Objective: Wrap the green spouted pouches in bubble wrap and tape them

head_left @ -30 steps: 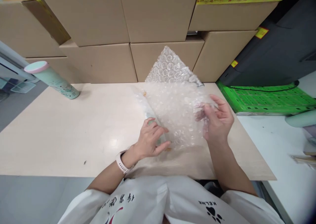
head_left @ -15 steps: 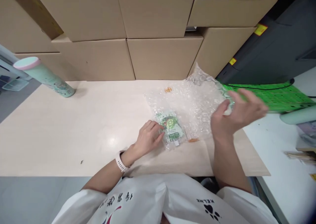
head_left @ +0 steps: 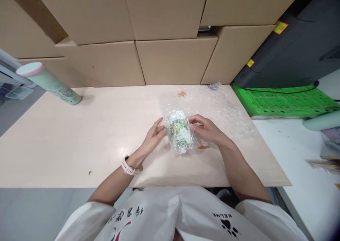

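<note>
A green-and-white packet lies on the table with clear bubble wrap over it. My left hand is at its left edge, fingers apart and the fingertips touching the wrapped side. On the opposite side, my right hand has thumb and fingers closed on the wrap along the packet's right edge. The rest of the bubble wrap sheet spreads flat over the table to the right and behind, reaching near the right edge. Orange marks show on the sheet at its back and front.
Stacked cardboard boxes line the back of the table. A pale green cylinder with a pink rim stands at the left. To the right are a green plastic crate, a dark grey case and a white surface.
My right hand has come down leftward from the raised far side of the sheet to the packet's right edge. The sheet now lies flatter, with wrap over the packet. My left hand shifted slightly left.
</note>
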Action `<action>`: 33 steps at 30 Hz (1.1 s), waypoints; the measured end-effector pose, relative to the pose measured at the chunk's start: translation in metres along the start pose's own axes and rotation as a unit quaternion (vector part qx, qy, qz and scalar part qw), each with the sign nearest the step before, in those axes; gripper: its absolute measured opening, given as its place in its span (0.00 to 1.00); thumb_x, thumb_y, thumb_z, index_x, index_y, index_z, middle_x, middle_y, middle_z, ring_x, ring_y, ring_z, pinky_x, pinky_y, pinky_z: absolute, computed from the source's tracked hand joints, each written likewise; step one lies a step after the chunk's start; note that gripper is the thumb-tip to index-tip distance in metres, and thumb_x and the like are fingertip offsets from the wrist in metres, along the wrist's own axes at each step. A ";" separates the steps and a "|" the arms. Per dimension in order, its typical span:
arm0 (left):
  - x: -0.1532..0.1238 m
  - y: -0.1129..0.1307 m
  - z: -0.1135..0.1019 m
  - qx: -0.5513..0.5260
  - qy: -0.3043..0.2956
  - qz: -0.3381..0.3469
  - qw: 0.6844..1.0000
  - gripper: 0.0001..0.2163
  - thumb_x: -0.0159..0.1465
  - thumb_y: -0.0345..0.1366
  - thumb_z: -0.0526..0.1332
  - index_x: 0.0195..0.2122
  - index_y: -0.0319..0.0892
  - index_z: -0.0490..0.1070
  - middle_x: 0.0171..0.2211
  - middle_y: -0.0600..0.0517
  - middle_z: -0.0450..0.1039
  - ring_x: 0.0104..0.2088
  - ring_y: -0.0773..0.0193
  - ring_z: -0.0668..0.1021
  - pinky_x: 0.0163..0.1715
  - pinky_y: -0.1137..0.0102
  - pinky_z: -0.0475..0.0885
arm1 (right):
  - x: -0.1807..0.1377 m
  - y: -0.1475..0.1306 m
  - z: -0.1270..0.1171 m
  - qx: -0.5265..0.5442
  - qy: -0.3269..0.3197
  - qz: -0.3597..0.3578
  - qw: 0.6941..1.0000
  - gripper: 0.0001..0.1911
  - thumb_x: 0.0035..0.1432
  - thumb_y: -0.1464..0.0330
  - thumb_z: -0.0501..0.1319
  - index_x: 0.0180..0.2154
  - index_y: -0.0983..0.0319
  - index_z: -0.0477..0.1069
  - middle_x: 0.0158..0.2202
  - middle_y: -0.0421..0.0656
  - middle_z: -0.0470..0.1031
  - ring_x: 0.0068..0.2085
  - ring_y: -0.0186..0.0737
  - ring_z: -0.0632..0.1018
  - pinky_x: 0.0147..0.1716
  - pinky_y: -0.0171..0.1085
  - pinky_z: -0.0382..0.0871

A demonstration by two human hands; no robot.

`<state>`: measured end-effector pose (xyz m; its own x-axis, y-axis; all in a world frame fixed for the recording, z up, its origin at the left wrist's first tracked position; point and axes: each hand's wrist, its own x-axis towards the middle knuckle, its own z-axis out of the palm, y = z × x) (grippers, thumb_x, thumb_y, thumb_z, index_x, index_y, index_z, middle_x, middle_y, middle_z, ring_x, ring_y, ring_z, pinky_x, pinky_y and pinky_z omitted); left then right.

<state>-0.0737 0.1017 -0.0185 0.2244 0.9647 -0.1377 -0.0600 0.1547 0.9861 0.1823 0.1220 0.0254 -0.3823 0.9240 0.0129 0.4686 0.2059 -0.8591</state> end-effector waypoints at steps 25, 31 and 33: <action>0.006 0.046 -0.056 0.455 0.157 -0.050 0.875 0.28 0.63 0.37 0.55 0.65 0.36 0.59 0.23 0.54 0.74 0.28 0.59 0.77 0.35 0.66 0.70 | -0.016 -0.009 0.106 -0.296 -0.105 -0.150 0.938 0.35 0.67 0.50 0.53 0.70 0.55 0.51 0.74 0.51 0.39 0.73 0.60 0.46 0.67 0.61 0.46; 0.008 0.045 -0.058 0.299 0.156 -0.092 0.937 0.33 0.63 0.38 0.60 0.68 0.35 0.54 0.25 0.52 0.75 0.22 0.63 0.76 0.27 0.68 0.71 | -0.016 -0.009 0.104 -0.291 -0.114 -0.143 0.939 0.34 0.67 0.49 0.53 0.69 0.53 0.53 0.74 0.51 0.39 0.72 0.60 0.46 0.67 0.60 0.45; 0.007 0.049 -0.057 0.205 0.145 -0.108 0.962 0.36 0.63 0.37 0.62 0.70 0.35 0.49 0.26 0.52 0.75 0.20 0.65 0.75 0.24 0.69 0.70 | -0.016 -0.011 0.101 -0.273 -0.134 -0.128 0.944 0.36 0.66 0.47 0.53 0.69 0.51 0.51 0.75 0.49 0.36 0.73 0.60 0.43 0.68 0.61 0.43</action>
<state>-0.1300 0.1279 0.0235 -0.0965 0.9478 -0.3040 0.3591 0.3180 0.8774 0.1032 0.0725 -0.0169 -0.6914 0.7225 -0.0083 0.6470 0.6140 -0.4522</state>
